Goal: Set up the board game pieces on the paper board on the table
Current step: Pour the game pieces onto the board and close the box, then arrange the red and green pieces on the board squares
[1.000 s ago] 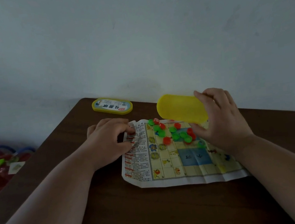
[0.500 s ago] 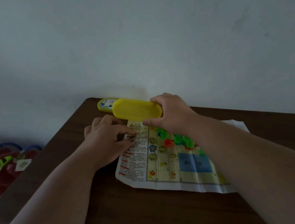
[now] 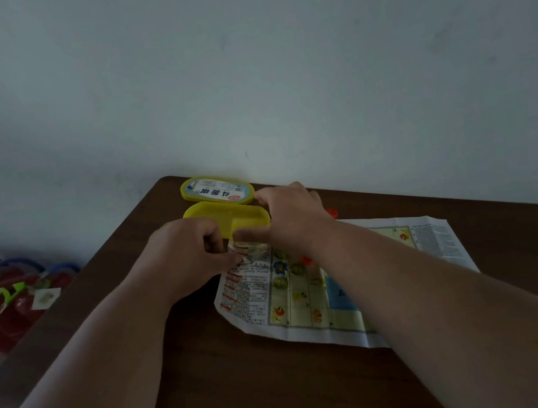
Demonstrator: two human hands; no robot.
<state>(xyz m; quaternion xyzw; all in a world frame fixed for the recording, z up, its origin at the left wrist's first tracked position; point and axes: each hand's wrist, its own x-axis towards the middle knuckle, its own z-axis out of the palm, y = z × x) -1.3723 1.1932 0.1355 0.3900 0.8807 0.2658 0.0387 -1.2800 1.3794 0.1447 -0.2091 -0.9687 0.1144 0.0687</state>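
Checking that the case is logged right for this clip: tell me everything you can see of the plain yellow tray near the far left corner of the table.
The yellow tray is an oblong, round-ended shallow shell, seemingly plastic, plain, without a label. It lies open side up on the brown table, just in front of the labelled yellow lid, and looks empty where visible. The left hand covers its near left part; the right hand is at its right end, though contact is unclear.
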